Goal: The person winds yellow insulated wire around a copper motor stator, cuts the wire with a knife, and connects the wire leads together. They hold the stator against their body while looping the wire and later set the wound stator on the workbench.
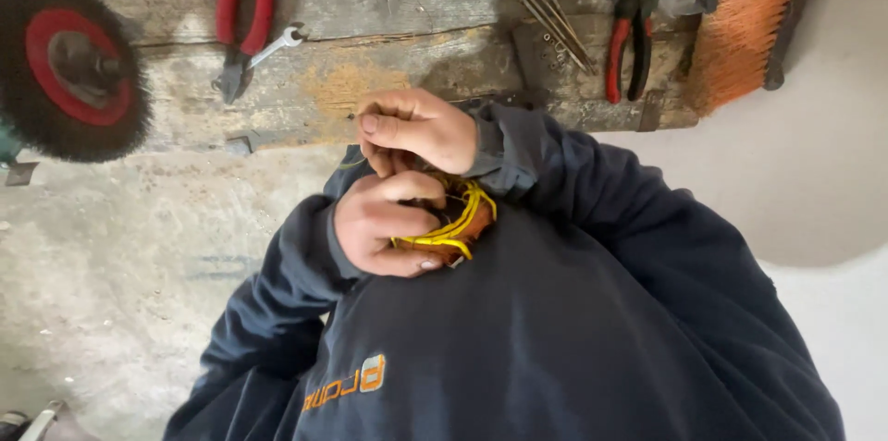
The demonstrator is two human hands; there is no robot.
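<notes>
Head view: both hands are working close against the sweatshirt (555, 339), below the worktop (370, 80)
Left hand (384, 224): fingers are clenching a yellow-and-orange wire bundle (462, 219) against the chest
Right hand (416, 131): fingers are curling at the bundle's top; whether they are gripping a strand, I cannot tell
Doing it well: probably keeping the left grip steady, working one strand at a time

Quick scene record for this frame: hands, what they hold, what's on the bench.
left hand: curled shut on the wire coil
right hand: above the left, fingers pinched at the coil's top
wire coil: yellow strands over a reddish core, against the dark sweatshirt
bench: red pliers, wrench, red-black pliers, orange brush
far left: wire wheel
</notes>
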